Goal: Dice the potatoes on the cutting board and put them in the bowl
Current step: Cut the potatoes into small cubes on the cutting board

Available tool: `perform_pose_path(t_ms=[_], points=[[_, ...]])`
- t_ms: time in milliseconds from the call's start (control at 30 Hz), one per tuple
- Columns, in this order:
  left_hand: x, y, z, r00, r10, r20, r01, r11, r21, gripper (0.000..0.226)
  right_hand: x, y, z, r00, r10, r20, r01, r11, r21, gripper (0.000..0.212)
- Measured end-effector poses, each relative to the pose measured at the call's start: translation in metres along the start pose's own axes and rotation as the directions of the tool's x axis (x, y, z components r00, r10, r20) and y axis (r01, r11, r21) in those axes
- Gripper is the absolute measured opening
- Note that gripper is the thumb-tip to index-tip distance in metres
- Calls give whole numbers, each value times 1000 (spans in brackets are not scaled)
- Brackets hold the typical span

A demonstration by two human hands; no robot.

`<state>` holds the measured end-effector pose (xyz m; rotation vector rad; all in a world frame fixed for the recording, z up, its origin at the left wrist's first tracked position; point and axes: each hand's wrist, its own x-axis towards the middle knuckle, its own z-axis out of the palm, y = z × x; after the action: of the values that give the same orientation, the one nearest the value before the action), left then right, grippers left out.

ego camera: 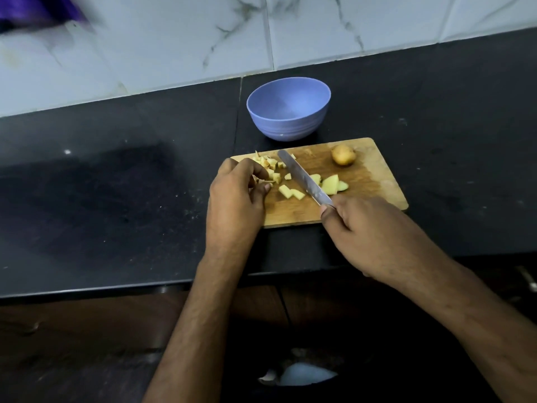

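Observation:
A wooden cutting board point(374, 181) lies on the black counter. Diced potato pieces point(273, 167) are heaped at its left end, and two more cubes point(290, 192) lie near the middle. Larger potato slices point(332, 184) rest right of the blade. A whole unpeeled potato point(343, 155) sits at the far right corner. My right hand point(369, 231) grips a knife point(302, 177) whose blade slants across the board. My left hand point(235, 196) is curled over the left heap, fingertips touching some pieces. An empty blue bowl point(287, 112) stands just behind the board.
The black counter point(116, 199) stretches to the left and right of the board. A marble-tiled wall point(174, 39) rises behind it. A blurred purple object point(35, 13) shows at the top left. The counter's front edge runs below my forearms.

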<state>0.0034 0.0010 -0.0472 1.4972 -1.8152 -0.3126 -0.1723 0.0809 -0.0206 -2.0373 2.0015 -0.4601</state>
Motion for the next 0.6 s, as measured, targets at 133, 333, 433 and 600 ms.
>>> perform_pose_path(t_ms=[133, 333, 433, 600], points=[[1, 2, 0, 996, 83, 29, -83, 997, 7, 7, -1, 0, 0, 1000, -5, -15, 5, 1000, -13, 34], [-7, 8, 0, 970, 172, 175, -202, 964, 172, 27, -2, 2, 3, 999, -11, -34, 11, 1000, -4, 38], [-8, 7, -1, 975, 140, 173, -168, 973, 160, 22, -2, 2, 4, 999, -11, -33, 11, 1000, 4, 38], [-12, 6, -3, 985, 103, 135, -118, 987, 107, 21, -2, 4, 5, 999, -22, -38, 22, 1000, -1, 35]])
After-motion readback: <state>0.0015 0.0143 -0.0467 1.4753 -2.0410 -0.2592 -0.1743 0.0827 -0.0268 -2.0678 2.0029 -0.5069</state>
